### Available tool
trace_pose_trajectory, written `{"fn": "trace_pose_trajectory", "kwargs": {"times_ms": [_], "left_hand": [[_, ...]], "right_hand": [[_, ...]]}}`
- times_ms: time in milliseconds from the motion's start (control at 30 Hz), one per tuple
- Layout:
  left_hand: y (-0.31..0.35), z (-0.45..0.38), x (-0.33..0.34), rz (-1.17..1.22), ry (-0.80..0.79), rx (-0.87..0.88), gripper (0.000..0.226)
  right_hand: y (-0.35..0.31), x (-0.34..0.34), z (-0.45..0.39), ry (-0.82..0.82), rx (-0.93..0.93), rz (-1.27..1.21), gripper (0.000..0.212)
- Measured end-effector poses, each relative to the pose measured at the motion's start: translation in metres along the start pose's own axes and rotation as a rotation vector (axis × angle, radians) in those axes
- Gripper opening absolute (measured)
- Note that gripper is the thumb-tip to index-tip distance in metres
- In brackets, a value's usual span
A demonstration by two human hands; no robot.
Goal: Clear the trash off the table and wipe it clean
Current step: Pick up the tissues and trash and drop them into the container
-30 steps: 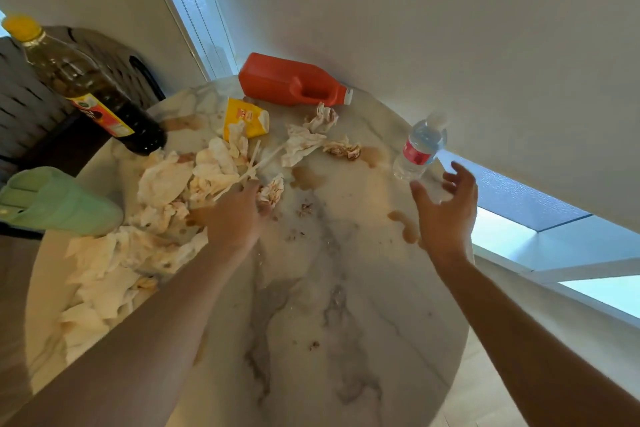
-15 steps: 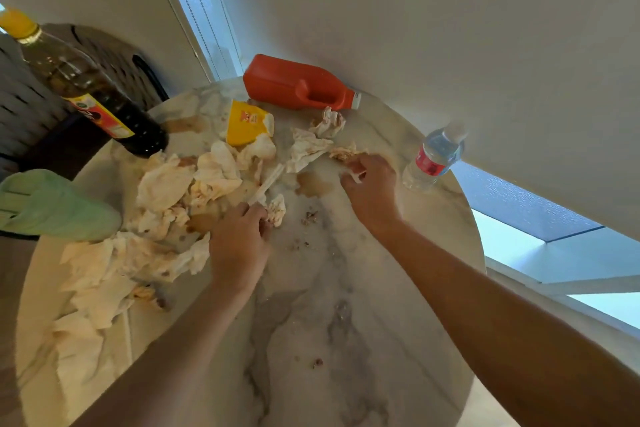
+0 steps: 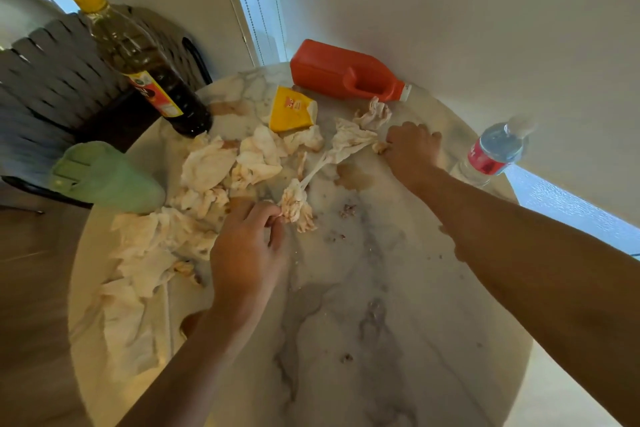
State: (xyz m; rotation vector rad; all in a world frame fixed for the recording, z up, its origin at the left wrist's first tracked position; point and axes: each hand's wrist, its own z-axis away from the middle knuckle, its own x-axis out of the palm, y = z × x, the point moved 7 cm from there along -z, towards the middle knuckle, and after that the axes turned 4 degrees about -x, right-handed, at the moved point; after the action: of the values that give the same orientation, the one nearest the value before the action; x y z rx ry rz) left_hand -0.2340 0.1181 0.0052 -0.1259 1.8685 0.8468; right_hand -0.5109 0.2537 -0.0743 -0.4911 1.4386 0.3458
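Littering the round white marble table (image 3: 398,340) from nine to twelve o'clock, stained crumpled paper napkins (image 3: 214,166) lie heaped. The left hand (image 3: 247,253) pinches one stained wad (image 3: 296,204) near centre; the right hand (image 3: 412,149) at one o'clock grips another napkin (image 3: 349,140). An orange plastic jug (image 3: 343,74) lies at twelve.
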Motion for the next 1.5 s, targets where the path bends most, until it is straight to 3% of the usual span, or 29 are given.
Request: {"fn": "trace_pose_trajectory", "kwargs": {"times_ms": [200, 400, 633, 900, 1033, 1233, 1367, 1500], "left_hand": [[0.024, 0.01, -0.024, 0.064, 0.01, 0.045, 0.007], [0.059, 0.051, -0.026, 0.157, -0.058, 0.094, 0.008], [0.103, 0.131, 0.002, 0.37, -0.273, 0.151, 0.011], [0.165, 0.233, 0.066, 0.419, -0.509, 0.179, 0.003], [0.182, 0.287, 0.114, 0.456, -0.572, 0.027, 0.008], [0.176, 0.349, 0.21, 0.371, -0.5, -0.292, 0.01], [0.153, 0.36, 0.278, 0.256, -0.478, -0.477, 0.006], [0.128, 0.357, 0.339, 0.108, -0.503, -0.541, 0.004]], "right_hand": [[0.008, -0.031, 0.045, 0.203, 0.072, -0.451, 0.016], [0.03, -0.042, 0.169, 0.241, 0.414, -1.024, 0.011], [0.078, -0.039, 0.312, 0.34, 0.701, -1.093, 0.007], [0.141, -0.028, 0.412, 0.412, 0.8, -1.151, 0.006], [0.177, -0.003, 0.418, 0.353, 0.78, -1.167, 0.008], [0.222, 0.079, 0.402, 0.148, 0.756, -1.177, 0.006], [0.237, 0.137, 0.379, 0.019, 0.679, -1.113, 0.011], [0.245, 0.203, 0.359, -0.147, 0.612, -1.07, 0.012]]}}
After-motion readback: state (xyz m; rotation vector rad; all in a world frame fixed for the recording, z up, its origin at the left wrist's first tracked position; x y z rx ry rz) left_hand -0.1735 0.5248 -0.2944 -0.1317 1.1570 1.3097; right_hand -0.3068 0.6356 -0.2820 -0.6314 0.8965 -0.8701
